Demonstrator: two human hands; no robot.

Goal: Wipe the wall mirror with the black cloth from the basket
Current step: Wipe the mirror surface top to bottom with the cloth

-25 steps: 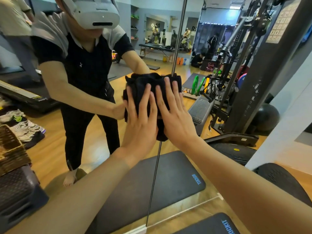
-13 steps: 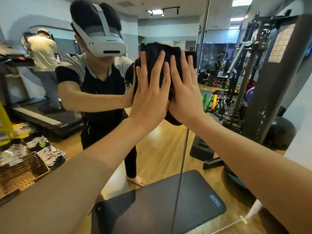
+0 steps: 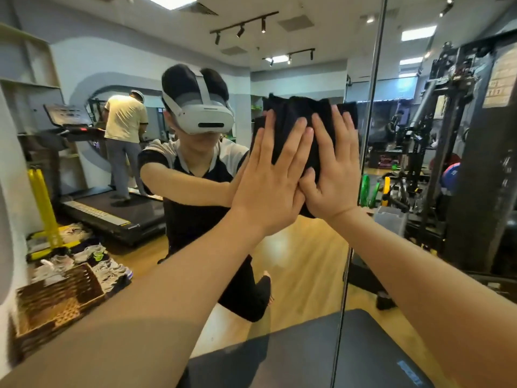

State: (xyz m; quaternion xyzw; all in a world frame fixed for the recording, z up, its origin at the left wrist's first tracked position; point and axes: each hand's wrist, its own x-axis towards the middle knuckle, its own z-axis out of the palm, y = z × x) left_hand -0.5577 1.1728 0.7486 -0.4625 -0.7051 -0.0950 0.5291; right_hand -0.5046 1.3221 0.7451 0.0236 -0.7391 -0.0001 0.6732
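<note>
- My left hand (image 3: 268,189) lies flat with straight fingers, its palm pressing a bunched black cloth (image 3: 302,127) against the large wall mirror (image 3: 307,261) in front of me.
- My right hand (image 3: 333,175) is flat too, fingers spread and straight, pressing the same cloth just beside my left hand; the two hands touch near the thumbs.
- Neither hand curls round the cloth; both simply push it onto the glass with straight fingers.
- The cloth sits high on the mirror, at about the level of my reflected head, and its rumpled top edge shows above my fingertips.
- A thin vertical seam (image 3: 366,163) between mirror panels runs just to the right of my right hand.
- In the reflection I see a person wearing a white headset (image 3: 201,116), a black and white short-sleeved top, and dark trousers, arms reaching toward the glass.
- Low at the left sits a brown woven wicker basket (image 3: 56,303), with pairs of light sports shoes (image 3: 109,273) beside it on the wooden floor.
- Behind, in the reflection, another person in a pale shirt stands on a black treadmill (image 3: 112,211).
- A dark exercise mat (image 3: 293,357) lies at the bottom, and black gym machinery (image 3: 458,152) fills the right side.
</note>
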